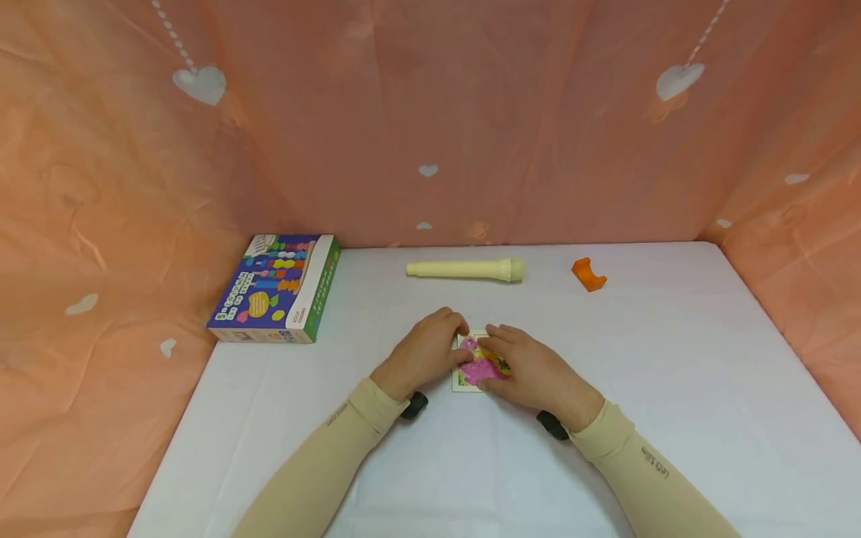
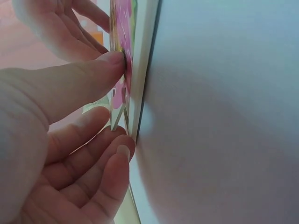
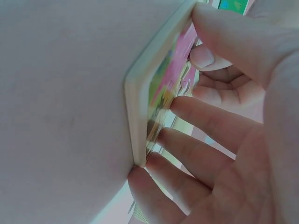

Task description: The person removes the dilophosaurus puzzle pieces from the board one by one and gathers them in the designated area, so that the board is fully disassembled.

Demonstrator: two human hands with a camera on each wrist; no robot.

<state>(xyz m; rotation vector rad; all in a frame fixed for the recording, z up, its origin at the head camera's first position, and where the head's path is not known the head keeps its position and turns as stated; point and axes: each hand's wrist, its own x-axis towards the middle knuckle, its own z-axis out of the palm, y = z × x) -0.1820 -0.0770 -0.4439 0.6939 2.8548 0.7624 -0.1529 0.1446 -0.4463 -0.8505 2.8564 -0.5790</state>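
Note:
Between the hands on the white table lies a small puzzle board (image 1: 463, 388) with a pale rim and a pink picture. My left hand (image 1: 425, 353) is at its left side. In the left wrist view its thumb and fingers pinch a thin pink puzzle piece (image 2: 119, 100), tilted above the board. My right hand (image 1: 541, 371) grips the board's right side, thumb towards the near edge and fingers at the far edge. A yellow and green patch (image 1: 500, 363) shows beneath the right fingers. The hands cover much of the picture.
A colourful game box (image 1: 269, 291) lies at the table's left back. Along the back are a pale yellow toy microphone (image 1: 460, 270) and, farther right, a curved orange piece (image 1: 589, 275). Peach curtains (image 1: 471, 134) with hearts enclose the back and sides.

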